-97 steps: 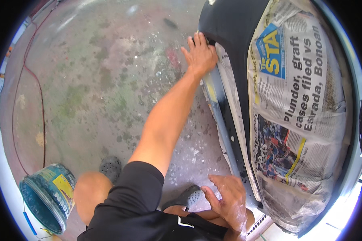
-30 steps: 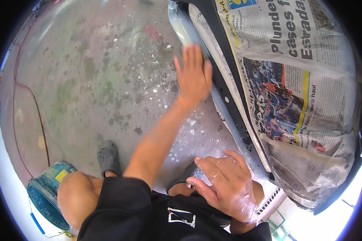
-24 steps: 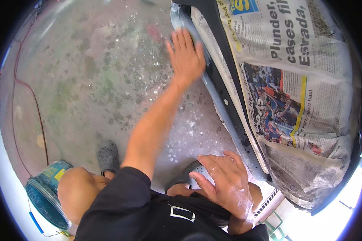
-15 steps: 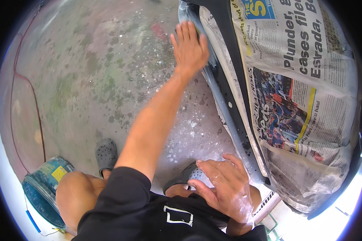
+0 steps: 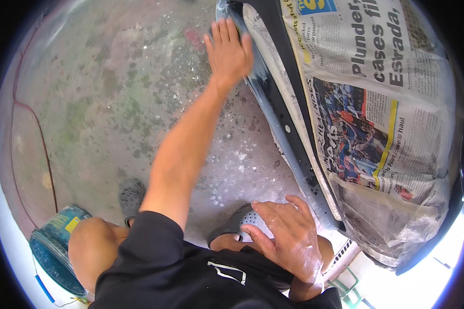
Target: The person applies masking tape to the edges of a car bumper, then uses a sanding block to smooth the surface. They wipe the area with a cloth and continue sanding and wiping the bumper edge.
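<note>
My left hand (image 5: 229, 55) reaches far forward, lying flat with fingers stretched out on the grey-blue edge of a long dark panel (image 5: 276, 116) that looks like part of a vehicle. Whether anything thin lies beneath the palm is hidden. Whitish smears mark the panel around those fingers. Newspaper sheets (image 5: 376, 108) cover the panel's inner side. Close to my body, my right hand (image 5: 288, 234) hovers near the panel's lower end, fingers loosely bent and thumb apart, holding nothing visible. White dust coats its wrist.
A teal bucket (image 5: 56, 247) stands at the lower left beside my knee. A reddish hose or cord (image 5: 41, 129) runs along the stained concrete floor (image 5: 118, 103). My grey clogs (image 5: 132, 198) are on the floor. A green metal frame (image 5: 348, 280) shows at the lower right.
My left hand shifts slightly left and forward in the picture, and the panel with its newspaper also shifts left as the view moves. My right hand keeps nearly the same pose.
</note>
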A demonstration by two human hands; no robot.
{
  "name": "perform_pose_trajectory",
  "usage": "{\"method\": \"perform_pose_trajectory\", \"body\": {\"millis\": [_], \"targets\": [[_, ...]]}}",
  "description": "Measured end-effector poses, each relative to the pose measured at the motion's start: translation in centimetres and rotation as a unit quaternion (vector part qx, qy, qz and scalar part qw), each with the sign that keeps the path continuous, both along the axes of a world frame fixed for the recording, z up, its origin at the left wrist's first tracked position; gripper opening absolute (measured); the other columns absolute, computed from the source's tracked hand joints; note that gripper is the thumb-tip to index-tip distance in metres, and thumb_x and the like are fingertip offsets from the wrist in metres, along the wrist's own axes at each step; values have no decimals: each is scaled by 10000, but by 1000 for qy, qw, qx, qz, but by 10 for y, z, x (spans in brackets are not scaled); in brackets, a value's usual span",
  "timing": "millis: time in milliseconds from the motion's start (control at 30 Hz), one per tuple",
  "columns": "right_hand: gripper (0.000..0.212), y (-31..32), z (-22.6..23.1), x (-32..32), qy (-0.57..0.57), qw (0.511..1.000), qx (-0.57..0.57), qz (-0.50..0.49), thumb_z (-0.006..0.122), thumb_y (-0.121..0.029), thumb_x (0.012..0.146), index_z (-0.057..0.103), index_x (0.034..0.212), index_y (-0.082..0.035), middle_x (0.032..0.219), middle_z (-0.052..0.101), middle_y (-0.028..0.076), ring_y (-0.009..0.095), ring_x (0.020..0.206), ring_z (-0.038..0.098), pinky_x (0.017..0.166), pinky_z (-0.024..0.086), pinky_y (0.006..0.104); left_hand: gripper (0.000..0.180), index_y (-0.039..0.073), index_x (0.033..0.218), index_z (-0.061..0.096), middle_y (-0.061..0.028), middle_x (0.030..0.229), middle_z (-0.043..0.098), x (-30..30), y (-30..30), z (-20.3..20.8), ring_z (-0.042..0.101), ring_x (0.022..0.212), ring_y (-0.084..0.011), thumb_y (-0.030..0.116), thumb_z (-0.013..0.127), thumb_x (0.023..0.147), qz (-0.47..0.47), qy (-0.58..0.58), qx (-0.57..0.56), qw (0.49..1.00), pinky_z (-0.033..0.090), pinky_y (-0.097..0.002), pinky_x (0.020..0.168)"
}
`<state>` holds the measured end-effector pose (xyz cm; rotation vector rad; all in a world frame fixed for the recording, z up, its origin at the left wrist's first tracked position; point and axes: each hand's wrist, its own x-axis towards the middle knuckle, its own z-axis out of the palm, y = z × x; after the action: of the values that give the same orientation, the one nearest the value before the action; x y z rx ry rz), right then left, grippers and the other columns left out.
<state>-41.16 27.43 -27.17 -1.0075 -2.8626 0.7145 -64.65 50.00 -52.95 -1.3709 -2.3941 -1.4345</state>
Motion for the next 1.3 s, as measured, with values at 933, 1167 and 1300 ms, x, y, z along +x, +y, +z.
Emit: {"method": "perform_pose_trajectory", "body": {"millis": [933,1167,1300], "targets": [[434,8,-1,-18,-13,1000,10,-8,890,-294,873,744,1194,-41,1038,788,101,278,938,747,1031,510,512,691,-47,1666,302,-262,1751,276,53,-28,-4,210,1638,-444,392,366,1136,-11,-86,-4,996,148,-668,1291],[402,8,-8,-21,-2,1000,-10,4,850,-305,921,731,1204,-45,1037,772,83,253,933,727,1030,491,486,719,-23,1682,289,-212,1765,283,-78,57,16,194,1653,-401,409,394,1117,-17,-127,-41,991,117,-633,1316],[402,13,-14,-20,-23,1000,1,-8,839,-323,926,731,1194,-45,1023,766,75,254,915,720,1029,493,486,687,10,1681,326,-175,1767,299,-73,46,6,209,1652,-385,418,375,1131,-37,-29,-33,998,128,-619,1318]]}}
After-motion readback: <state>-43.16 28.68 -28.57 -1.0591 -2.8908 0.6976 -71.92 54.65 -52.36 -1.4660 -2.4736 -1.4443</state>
